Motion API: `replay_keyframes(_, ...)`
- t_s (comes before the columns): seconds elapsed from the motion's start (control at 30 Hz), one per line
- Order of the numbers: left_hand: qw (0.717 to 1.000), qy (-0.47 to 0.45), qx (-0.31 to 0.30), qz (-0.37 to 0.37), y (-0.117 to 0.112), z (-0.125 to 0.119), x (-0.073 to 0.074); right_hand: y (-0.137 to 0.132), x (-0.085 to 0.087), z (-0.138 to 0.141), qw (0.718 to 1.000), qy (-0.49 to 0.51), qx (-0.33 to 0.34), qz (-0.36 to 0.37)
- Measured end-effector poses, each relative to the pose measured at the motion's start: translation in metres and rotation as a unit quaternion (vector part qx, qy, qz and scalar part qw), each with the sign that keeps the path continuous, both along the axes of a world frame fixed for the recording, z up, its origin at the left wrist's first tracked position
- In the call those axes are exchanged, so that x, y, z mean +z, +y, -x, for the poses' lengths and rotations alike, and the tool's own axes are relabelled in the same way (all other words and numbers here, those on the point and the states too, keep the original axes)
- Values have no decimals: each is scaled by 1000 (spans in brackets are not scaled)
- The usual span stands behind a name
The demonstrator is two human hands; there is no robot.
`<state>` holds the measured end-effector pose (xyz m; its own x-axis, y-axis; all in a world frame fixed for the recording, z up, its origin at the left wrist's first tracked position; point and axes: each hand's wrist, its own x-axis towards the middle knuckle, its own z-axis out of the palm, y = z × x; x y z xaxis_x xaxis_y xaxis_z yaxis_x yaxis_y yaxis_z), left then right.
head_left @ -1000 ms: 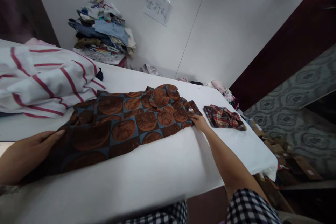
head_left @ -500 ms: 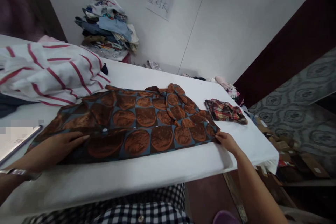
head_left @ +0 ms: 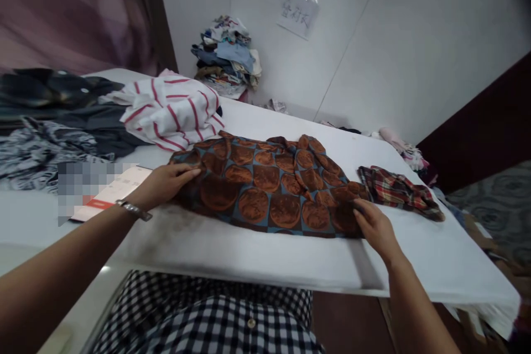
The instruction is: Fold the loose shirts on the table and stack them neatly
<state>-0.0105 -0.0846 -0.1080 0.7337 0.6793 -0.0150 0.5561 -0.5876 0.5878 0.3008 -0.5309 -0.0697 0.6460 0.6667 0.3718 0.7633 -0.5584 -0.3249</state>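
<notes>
A brown and blue shirt [head_left: 267, 177] with large orange-brown circles lies across the white table, its collar part and a sleeve bunched on the upper right. My left hand [head_left: 168, 181], with a metal band at the wrist, is closed on the shirt's left end, thumb and fingers together on the cloth. At the lower right corner, my right hand [head_left: 376, 229] pinches the shirt between thumb and fingers. Just beyond that hand rests a folded red and dark plaid garment [head_left: 400, 191].
A phone [head_left: 118, 191] with a lit screen lies beside my left forearm. Left of the shirt are a red-striped white garment [head_left: 174, 110] and dark clothes [head_left: 45, 94]. A clothes pile [head_left: 228, 58] stands at the back, below a paper sign [head_left: 297, 14] on the wall.
My view has swung left, showing more clothes there. My left hand has moved inward with the shirt's left end, which reaches less far out; the button is out of sight. My right hand still holds its corner.
</notes>
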Motion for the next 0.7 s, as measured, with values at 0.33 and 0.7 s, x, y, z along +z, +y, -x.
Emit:
replay_keyframes(0.33,989,40,139,-42,-14,34,-1,21,-76,8,993,40,77,76)
replay_keyframes(0.7,979,116,128,-111,-30,52,-6,35,-80,27,990,-26,116,78)
